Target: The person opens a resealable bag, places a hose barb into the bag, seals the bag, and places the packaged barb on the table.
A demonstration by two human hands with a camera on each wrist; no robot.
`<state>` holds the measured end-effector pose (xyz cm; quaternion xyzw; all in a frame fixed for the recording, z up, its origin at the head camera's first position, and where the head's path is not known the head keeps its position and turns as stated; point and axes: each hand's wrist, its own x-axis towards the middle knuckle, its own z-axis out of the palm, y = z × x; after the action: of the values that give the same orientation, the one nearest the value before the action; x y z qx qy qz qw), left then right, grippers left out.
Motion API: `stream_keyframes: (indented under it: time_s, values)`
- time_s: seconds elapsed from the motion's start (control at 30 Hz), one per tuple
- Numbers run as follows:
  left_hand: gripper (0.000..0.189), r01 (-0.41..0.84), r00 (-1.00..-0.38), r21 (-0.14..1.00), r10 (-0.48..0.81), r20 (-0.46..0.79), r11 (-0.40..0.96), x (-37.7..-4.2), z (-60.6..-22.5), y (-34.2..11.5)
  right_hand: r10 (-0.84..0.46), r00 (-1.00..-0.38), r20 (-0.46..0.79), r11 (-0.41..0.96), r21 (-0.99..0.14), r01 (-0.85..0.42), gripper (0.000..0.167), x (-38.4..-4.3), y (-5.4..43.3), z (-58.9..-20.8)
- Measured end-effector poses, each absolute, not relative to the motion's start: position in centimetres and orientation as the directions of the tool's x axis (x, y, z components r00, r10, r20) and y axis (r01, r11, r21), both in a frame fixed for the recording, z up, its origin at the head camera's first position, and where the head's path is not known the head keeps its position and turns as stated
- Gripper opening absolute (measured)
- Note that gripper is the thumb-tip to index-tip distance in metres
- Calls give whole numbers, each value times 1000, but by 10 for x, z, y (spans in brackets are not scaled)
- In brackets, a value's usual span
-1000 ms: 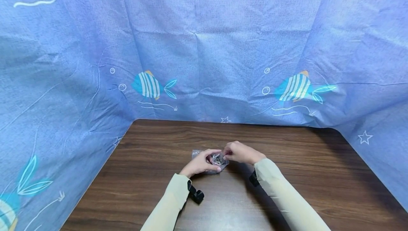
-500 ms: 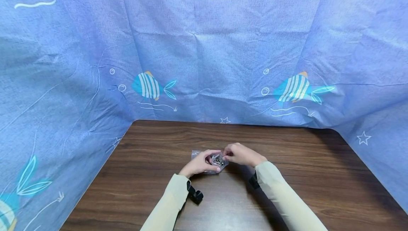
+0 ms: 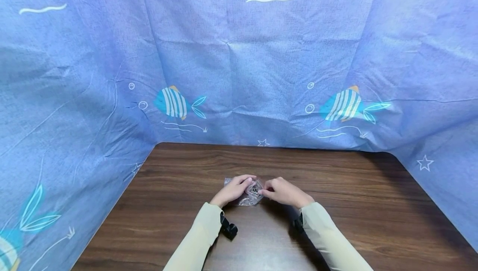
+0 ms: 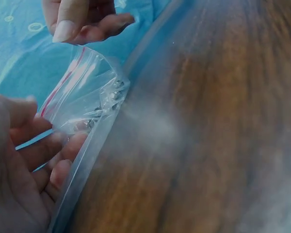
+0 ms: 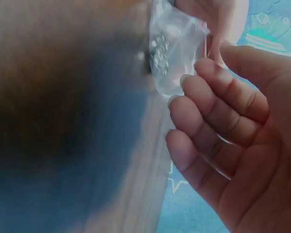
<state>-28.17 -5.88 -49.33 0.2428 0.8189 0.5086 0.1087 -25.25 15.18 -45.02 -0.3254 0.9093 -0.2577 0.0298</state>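
Observation:
A small clear zip bag (image 4: 87, 87) with a red line along its mouth holds a cluster of small shiny metal-looking pieces (image 5: 159, 53). In the head view it stands between the hands. My left hand (image 3: 234, 189) holds the bag at its left side, fingers curled under and against the plastic. My right hand (image 3: 284, 191) is at the bag's other side, fingers bent. In the right wrist view its thumb and forefinger stand apart, with fingertips (image 5: 184, 80) right at the red-lined mouth. More clear plastic (image 3: 244, 201) spreads below the left hand.
The brown wood-grain table (image 3: 179, 221) stretches around both arms. A blue cloth (image 3: 261, 55) printed with fish hangs behind it and at the sides. Black camera straps (image 3: 228, 228) sit on the wrists.
My left thumb has moved in from the bag's near side toward the other fingers, showing more plastic below. The right hand has shifted slightly down and nearer to me.

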Motion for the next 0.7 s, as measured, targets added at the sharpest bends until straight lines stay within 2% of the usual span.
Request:
stream_keyframes:
  time_s: [0.4,0.57,0.7]
  values:
    - [27,384,-865,809,480,147,445,-283,-489,-51,-567,-824,16,692,-534,-486,38,-235,136,-464]
    - [19,396,-872,796,458,170,459,-283,-486,-50,-547,-837,26,712,-511,-481,35,-234,133,-463]
    - [17,389,-890,799,412,197,458,-282,-483,-49,-571,-818,64,694,-494,-523,29,-234,136,-460]
